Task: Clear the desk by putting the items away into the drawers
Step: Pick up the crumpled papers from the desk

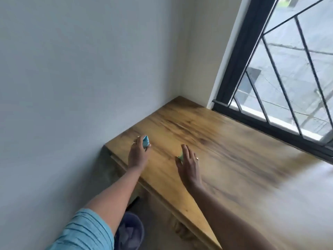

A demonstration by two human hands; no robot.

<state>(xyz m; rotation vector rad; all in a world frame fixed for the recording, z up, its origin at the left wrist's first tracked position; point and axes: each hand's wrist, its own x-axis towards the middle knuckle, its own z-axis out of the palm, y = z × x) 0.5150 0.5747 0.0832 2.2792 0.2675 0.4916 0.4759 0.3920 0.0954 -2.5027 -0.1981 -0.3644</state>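
A wooden desk [207, 134] fills the corner under the window. My left hand [137, 154] is over its left end, shut on a small light-blue item [146, 141] that sticks out above my fingers. My right hand [189, 165] hovers over the desk a little to the right, fingers spread, with a small green item [180, 156] against the thumb side; whether it is gripped or lies on the desk is unclear. The drawer fronts [180, 226] show dimly below the desk's front edge. The picture is motion-blurred.
A grey wall [72, 78] runs along the desk's left side. A window with black bars [281, 83] stands behind the desk on the right. On the floor below sits a dark blue bin [131, 230] holding crumpled material.
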